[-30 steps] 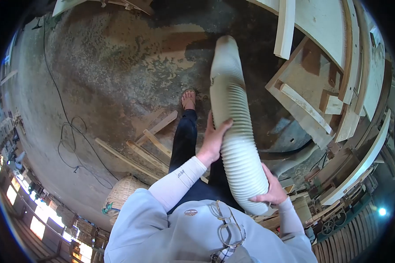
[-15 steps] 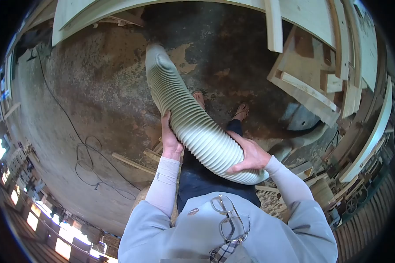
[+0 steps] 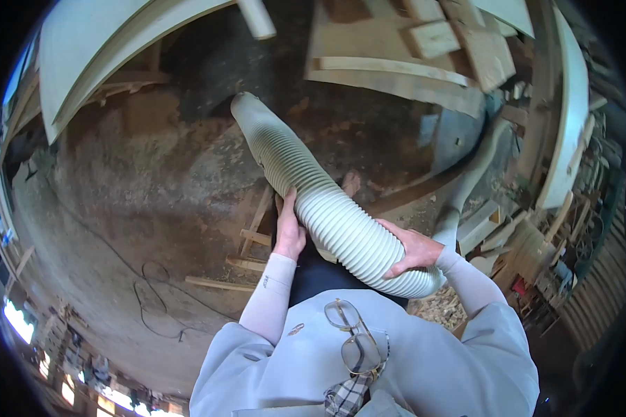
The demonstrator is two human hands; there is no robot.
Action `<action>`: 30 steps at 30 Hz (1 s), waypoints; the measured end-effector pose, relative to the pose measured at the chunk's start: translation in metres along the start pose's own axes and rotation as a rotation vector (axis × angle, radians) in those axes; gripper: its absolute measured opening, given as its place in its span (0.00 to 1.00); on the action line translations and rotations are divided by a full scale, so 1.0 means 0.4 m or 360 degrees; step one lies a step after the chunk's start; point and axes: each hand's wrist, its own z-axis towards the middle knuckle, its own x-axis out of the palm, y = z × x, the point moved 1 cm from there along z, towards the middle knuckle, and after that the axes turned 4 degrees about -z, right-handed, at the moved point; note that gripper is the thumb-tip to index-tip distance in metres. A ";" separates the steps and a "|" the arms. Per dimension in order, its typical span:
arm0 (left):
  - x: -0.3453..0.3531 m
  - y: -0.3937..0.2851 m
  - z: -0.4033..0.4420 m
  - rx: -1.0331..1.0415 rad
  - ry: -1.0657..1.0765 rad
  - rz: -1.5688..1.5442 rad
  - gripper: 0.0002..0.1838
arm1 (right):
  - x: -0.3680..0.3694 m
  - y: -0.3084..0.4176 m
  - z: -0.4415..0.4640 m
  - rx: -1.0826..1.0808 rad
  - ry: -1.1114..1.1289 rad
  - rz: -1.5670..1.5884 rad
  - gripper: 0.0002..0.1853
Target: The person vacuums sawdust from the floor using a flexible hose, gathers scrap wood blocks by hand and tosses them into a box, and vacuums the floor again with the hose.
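Observation:
A thick ribbed white hose runs diagonally in front of my body, its narrower, smoother end toward the upper left. My left hand grips its left side near the middle, fingers partly hidden beneath. Farther down, my right hand is wrapped over the hose close to its lower right end, thumb on the ribs. One bare foot shows just beyond the hose. A pair of glasses hangs on the front of my light shirt.
Wooden boards and panels lie at the upper right, a curved panel at the upper left. A second hose runs along the right. Wood strips and a black cable lie on the floor at left.
The hose first swung so its far end points to the upper left, and my right hand moved onto its top. The view has since turned toward the boards on the right.

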 end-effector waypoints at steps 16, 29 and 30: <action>0.266 0.806 0.035 -0.0568 0.0432 0.0470 0.34 | 0.121 -0.709 -0.576 0.0141 -0.0347 0.0656 0.70; -0.049 0.544 -0.116 -0.0032 0.0164 0.0030 0.41 | 0.143 -0.390 -0.411 0.0118 0.0041 0.0163 0.71; -0.070 0.493 -0.136 -0.0052 0.0094 -0.0001 0.41 | 0.158 -0.363 -0.376 0.0126 0.0067 0.0119 0.71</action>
